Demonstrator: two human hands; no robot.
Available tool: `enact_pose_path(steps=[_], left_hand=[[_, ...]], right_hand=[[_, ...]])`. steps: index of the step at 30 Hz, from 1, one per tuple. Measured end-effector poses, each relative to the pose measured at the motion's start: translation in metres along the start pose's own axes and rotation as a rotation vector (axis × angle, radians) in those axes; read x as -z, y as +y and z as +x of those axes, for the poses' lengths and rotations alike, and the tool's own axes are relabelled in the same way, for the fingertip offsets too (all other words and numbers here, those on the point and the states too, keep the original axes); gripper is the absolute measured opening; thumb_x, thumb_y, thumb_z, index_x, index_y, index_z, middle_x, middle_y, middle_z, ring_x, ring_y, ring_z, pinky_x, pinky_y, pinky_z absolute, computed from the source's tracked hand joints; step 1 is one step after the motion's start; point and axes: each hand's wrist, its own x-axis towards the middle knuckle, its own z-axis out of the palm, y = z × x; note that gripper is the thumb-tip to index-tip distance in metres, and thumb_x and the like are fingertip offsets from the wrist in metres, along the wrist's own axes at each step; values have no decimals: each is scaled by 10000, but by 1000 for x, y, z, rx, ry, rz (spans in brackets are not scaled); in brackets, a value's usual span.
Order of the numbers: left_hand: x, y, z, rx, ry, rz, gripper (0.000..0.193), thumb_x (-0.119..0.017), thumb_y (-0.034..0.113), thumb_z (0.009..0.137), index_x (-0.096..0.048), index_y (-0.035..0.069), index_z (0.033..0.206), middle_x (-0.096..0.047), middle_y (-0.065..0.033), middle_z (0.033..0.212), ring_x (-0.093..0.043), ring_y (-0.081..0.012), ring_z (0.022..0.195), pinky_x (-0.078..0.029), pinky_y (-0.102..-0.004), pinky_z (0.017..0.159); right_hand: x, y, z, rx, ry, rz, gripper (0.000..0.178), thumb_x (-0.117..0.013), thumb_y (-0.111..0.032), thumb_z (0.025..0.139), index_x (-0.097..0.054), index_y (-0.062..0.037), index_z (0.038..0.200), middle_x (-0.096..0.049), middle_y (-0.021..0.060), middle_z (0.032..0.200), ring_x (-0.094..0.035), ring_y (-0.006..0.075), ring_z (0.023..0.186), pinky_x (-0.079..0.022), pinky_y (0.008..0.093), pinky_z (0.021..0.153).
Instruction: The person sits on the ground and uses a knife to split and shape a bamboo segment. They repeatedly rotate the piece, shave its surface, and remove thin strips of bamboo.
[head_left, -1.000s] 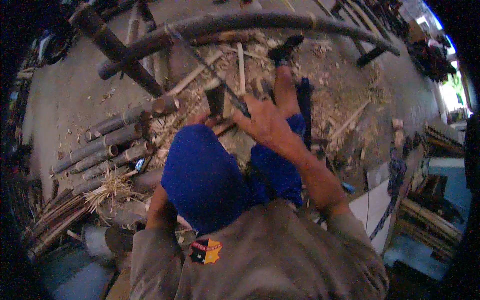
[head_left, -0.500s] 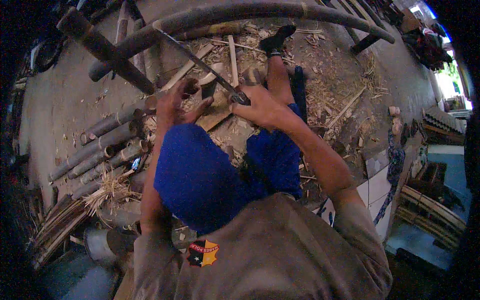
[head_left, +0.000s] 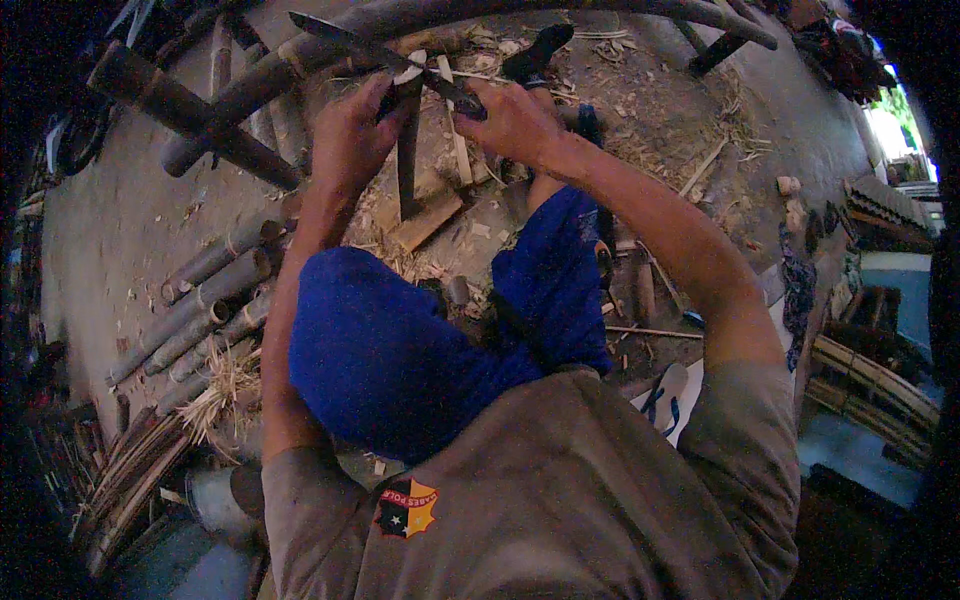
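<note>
My right hand [head_left: 515,125] grips the handle of a large machete [head_left: 338,38] whose dark blade points up and to the left. The blade crosses the pale upper end of an upright bamboo piece [head_left: 407,165], apparently touching it. My left hand [head_left: 352,138] is closed around that piece near its top, below the blade. Its lower end rests on a wooden block [head_left: 430,218] on the floor between my legs. How far the blade sits in the bamboo, I cannot tell.
A curved bamboo pole [head_left: 540,15] on crossed bamboo legs [head_left: 190,115] spans the far side. Cut bamboo poles [head_left: 215,280] and a heap of shavings [head_left: 222,400] lie at left. Wood chips [head_left: 665,150] litter the floor. A sandal [head_left: 665,398] lies at right.
Both hands have moved farther out. The bamboo piece now stands upright on the block. The machete has risen and its blade now lies across the top of the piece.
</note>
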Motion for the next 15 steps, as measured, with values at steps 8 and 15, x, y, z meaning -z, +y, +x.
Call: enact_pose_path(steps=[8, 15], left_hand=[[0, -8, 13, 82, -32, -11, 292, -696, 305, 873, -636, 87, 1057, -693, -173, 853, -673, -388, 821, -520, -460, 700], [9, -16, -16, 220, 27, -39, 279, -708, 257, 886, -641, 60, 1072, -695, -208, 866, -685, -385, 816, -530, -437, 708]], right_hand=[[-17, 37, 27, 69, 97, -202, 497, -614, -476, 907, -588, -82, 1208, -666, 192, 731, -687, 395, 742, -541, 466, 635], [41, 68, 35, 174, -108, -136, 500, -661, -438, 853, -612, -66, 1184, -707, 172, 882, -697, 361, 747, -549, 456, 650]])
